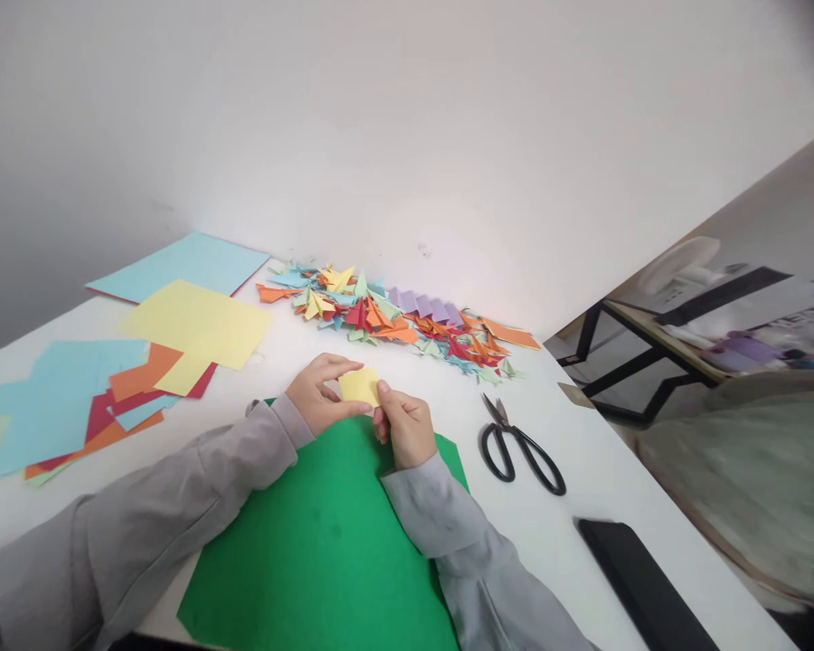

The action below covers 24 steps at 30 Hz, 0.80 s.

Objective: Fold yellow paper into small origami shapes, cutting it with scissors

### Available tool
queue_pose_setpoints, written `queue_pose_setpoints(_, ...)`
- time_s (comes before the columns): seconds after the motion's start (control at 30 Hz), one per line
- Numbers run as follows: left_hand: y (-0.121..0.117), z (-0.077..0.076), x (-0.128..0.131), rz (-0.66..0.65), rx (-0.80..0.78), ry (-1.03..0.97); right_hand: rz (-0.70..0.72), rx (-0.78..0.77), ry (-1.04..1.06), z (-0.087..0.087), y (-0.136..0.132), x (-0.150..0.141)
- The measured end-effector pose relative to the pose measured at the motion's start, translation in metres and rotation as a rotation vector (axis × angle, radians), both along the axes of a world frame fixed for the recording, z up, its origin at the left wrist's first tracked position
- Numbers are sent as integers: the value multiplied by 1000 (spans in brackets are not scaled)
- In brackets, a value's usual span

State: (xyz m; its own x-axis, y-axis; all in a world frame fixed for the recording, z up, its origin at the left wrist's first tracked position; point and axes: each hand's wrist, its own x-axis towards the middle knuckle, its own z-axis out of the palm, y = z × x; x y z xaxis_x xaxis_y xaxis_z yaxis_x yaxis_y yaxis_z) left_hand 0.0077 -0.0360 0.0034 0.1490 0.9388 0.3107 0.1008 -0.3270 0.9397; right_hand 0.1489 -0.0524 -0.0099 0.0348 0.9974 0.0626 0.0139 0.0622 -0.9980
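Observation:
A small piece of yellow paper (359, 387) is held up between my two hands, over the far edge of a green sheet (312, 533). My left hand (321, 395) grips its left side, thumb along the lower edge and fingers at the top. The thumb and fingers of my right hand (405, 423) pinch its right edge. Whether the paper is folded I cannot tell. Behind my hands lies a heap of small folded paper shapes (359, 312) in orange, red, yellow, green and blue, with a purple pleated strip (426, 306) among them.
Black-handled scissors (519, 443) lie to the right, points away from me. Nearer me is a black flat object (641, 583). Blue paper (74, 384), yellow paper (196, 321) and other coloured pieces spread over the left side. A wall (393, 136) stands behind the white table (440, 398).

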Motion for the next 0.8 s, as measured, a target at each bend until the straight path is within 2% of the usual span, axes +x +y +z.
queue_pose_setpoints(0.1,1,-3,-1,-9,137,128,4,-8,9,1,0,0)
queue_pose_setpoints(0.2,3,-5,-1,10,138,163,2,-31,26,3,0,-2)
queue_pose_setpoints(0.5,5,0,-1,29,-76,66,39,-34,48,4,0,-3)
queue_pose_setpoints(0.63,5,-1,0,27,-131,25,42,-39,73,3,1,-2)
queue_pose_setpoints(0.8,5,-5,0,-28,-272,-49,-1,-8,105,2,2,2)
